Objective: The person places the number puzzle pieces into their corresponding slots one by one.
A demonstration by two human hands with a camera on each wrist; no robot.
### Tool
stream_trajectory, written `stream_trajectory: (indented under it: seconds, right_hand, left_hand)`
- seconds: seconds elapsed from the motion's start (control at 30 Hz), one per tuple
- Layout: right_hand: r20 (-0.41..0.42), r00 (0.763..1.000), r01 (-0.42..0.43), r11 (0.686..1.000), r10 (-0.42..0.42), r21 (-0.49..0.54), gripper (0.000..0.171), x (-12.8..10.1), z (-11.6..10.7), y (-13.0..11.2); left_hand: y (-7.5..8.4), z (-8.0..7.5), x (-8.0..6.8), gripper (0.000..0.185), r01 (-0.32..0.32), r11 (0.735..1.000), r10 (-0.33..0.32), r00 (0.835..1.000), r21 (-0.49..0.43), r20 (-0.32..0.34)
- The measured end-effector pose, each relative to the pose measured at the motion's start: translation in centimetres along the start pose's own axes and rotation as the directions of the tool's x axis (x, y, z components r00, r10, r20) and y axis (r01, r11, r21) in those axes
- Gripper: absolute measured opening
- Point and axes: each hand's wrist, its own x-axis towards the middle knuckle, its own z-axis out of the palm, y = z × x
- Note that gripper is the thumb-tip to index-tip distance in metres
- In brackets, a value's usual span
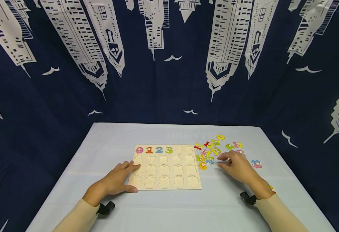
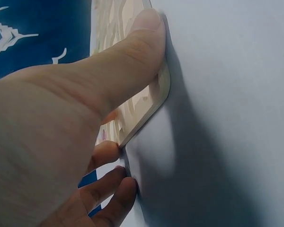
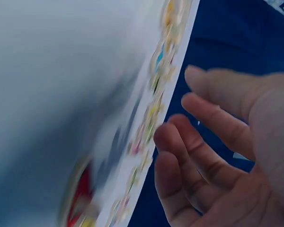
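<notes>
A wooden number puzzle board (image 1: pixel 166 167) lies on the pale table, with pieces 0 to 3 (image 1: pixel 154 149) seated in its top row and the other cut-outs bare. My left hand (image 1: pixel 120 180) rests flat on the board's near left corner (image 2: pixel 151 101), thumb along its edge. A scatter of coloured number pieces (image 1: pixel 213 149) lies right of the board. My right hand (image 1: pixel 234 166) hovers over that scatter, fingers relaxed and apart (image 3: pixel 194 156), nothing held. The right wrist view is blurred.
A pink and blue piece (image 1: pixel 256 164) lies apart at the right. One more piece (image 1: pixel 272 188) peeks from behind my right wrist. A dark blue curtain with white skyscrapers (image 1: pixel 169 61) closes in the table on three sides.
</notes>
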Motion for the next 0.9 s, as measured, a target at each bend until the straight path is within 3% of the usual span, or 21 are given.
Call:
stream_trajectory:
  seconds: [0.43, 0.9]
  right_hand:
    - [0.070, 0.997, 0.025, 1.000, -0.024, -0.011, 0.029, -4.5, -2.7, 6.3]
    - [0.140, 0.990, 0.018, 1.000, -0.020, 0.013, 0.025, -4.4, -3.1, 7.2]
  left_hand:
    - [-0.1, 0.0, -0.1, 0.103, -0.007, 1.000, 0.007, 1.000, -0.001, -0.006]
    - [-0.1, 0.0, -0.2, 0.103, -0.002, 1.000, 0.002, 1.000, 0.001, -0.001]
